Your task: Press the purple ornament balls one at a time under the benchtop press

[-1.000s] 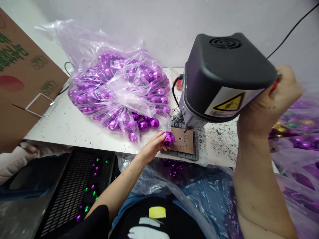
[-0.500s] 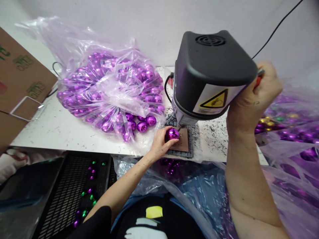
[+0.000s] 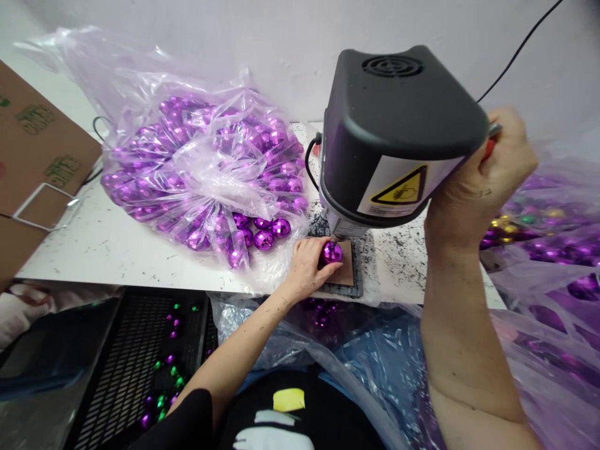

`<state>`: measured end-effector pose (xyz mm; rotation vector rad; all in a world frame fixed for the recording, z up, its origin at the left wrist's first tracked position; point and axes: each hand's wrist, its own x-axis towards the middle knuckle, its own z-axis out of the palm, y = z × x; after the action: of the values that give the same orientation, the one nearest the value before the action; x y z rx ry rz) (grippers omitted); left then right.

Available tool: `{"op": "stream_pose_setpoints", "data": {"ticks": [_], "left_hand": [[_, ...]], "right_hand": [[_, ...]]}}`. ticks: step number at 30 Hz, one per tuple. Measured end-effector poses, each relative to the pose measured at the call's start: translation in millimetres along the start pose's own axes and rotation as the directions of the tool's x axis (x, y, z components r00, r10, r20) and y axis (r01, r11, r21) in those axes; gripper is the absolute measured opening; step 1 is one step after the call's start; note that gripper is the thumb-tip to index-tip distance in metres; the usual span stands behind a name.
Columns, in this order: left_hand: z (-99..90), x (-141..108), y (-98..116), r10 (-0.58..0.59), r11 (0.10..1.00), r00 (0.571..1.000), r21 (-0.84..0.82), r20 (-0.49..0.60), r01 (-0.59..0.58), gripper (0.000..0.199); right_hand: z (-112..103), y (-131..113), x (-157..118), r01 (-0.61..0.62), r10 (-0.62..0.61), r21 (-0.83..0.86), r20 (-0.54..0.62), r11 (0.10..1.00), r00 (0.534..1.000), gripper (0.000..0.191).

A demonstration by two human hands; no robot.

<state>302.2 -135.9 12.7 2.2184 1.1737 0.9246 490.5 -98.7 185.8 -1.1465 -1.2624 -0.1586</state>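
A shiny purple faceted ball (image 3: 332, 252) sits under the head of a black machine (image 3: 403, 119), over a brown pad (image 3: 345, 269). Fingers and thumb of my left hand (image 3: 307, 269) hold the ball from its left side. At the machine's right side, my right hand (image 3: 487, 169) is wrapped round a handle with a red part (image 3: 488, 149). Left of the machine lies a clear plastic bag (image 3: 210, 162) full of purple balls, several of them showing at its open front edge.
A cardboard box (image 3: 42, 156) stands at the left. Black specks dot the white table (image 3: 117, 256). Below it is a black crate (image 3: 126, 356) with small green and purple balls. More bagged balls (image 3: 562, 250) lie at the right. Another person's hand (image 3: 30, 294) shows at the left edge.
My left hand and the purple ball have moved slightly right, closer in under the machine's head. My right hand stays on the handle. The view has shifted a little.
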Motion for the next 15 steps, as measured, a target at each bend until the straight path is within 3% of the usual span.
{"op": "stream_pose_setpoints", "data": {"ticks": [9, 15], "left_hand": [[6.2, -3.9, -1.2, 0.040, 0.998, 0.998, 0.042, 0.038, -0.042, 0.044], [4.2, -2.6, 0.0, 0.030, 0.999, 0.997, 0.015, 0.066, -0.031, 0.042]], "right_hand": [[-3.2, -6.6, -3.5, 0.051, -0.051, -0.016, -0.013, 0.999, 0.999, 0.057], [-20.0, -8.9, -41.6, 0.201, -0.205, -0.043, -0.139, 0.979, 0.969, 0.031]]}}
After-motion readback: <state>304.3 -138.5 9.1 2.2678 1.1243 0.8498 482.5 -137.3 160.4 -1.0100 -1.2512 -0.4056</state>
